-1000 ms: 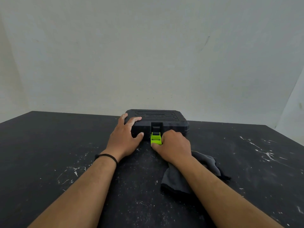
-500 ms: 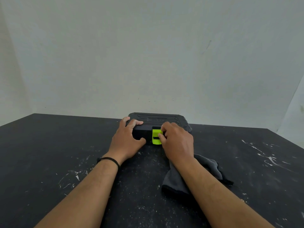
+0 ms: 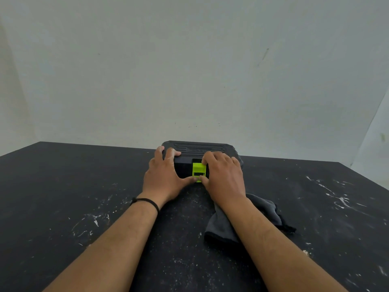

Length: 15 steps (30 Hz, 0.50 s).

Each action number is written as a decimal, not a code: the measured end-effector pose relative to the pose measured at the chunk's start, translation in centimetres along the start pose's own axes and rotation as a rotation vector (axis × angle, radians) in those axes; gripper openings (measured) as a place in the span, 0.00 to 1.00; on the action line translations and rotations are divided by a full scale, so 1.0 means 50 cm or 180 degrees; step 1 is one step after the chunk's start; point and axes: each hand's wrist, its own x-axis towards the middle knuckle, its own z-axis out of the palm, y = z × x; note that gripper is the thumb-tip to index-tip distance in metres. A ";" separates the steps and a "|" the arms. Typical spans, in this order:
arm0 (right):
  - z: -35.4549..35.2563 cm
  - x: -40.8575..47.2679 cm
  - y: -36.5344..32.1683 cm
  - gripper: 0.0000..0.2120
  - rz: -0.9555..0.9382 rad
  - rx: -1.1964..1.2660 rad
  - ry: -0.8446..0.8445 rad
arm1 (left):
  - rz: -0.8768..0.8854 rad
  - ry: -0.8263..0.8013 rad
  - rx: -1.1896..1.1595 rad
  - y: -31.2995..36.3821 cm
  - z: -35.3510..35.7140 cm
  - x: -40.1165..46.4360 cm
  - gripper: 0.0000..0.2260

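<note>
Fingers of the left hand (image 3: 163, 178) are curling over the top near corner of a black case (image 3: 202, 149). Its thumb is lying along the bottom of the case's front face, its tip reaching the lower edge of a bright green latch (image 3: 198, 170). That hand is gripping the case, with the front wall caught between thumb and fingers.

The right hand (image 3: 224, 175) is closing on the latch from the other side. Its forefinger is hooking over the latch's top edge and its thumb is pressing at the bottom edge, so the latch is sitting pinched between them, just inward of the palm. The other fingers of this hand are bending over the lid beyond the latch and covering the case's right front corner.

The latch is lying flat against the front wall, right between the two thumbs, whose tips are almost meeting beneath it. The case is resting flat on a dark, paint-flecked table (image 3: 63, 186), stretching away from both palms toward a pale wall (image 3: 189, 70). Its ribbed lid is showing above the knuckles.

A grey cloth (image 3: 266, 209) is lying crumpled on the table under and behind the right wrist, near the case, though I cannot tell whether it is touching it. A thin black band (image 3: 147, 201) is circling the left wrist.
</note>
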 end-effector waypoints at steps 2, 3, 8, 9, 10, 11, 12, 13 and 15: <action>0.013 0.001 -0.008 0.17 0.0012 -0.0332 0.0087 | -0.0014 0.0109 0.0202 0.009 0.006 -0.001 0.38; 0.016 0.001 -0.011 0.18 0.0038 -0.0422 0.0135 | -0.0019 0.0149 0.0275 0.013 0.009 0.000 0.37; -0.018 -0.008 -0.013 0.21 0.0129 0.0184 -0.0043 | 0.0057 0.0066 0.0348 0.004 0.007 -0.002 0.38; -0.038 -0.012 -0.013 0.23 0.0221 0.0552 -0.0113 | 0.0090 0.0033 0.0376 0.001 0.006 -0.003 0.38; -0.062 -0.016 -0.009 0.24 0.0357 0.0825 -0.0171 | 0.0135 0.0024 0.0436 0.000 0.003 -0.004 0.38; -0.090 -0.021 -0.001 0.23 0.0528 0.0917 -0.0209 | 0.0187 0.0048 0.0558 0.001 0.002 -0.007 0.38; -0.120 -0.025 0.013 0.20 0.0731 0.0842 -0.0252 | 0.0247 0.0095 0.0728 0.004 -0.002 -0.011 0.38; -0.149 -0.029 0.033 0.18 0.0991 0.0697 -0.0416 | 0.0294 0.0120 0.0911 0.008 -0.006 -0.017 0.38; -0.196 -0.048 0.069 0.18 0.1413 0.0456 -0.1269 | 0.0285 0.0025 0.1139 0.018 -0.016 -0.033 0.38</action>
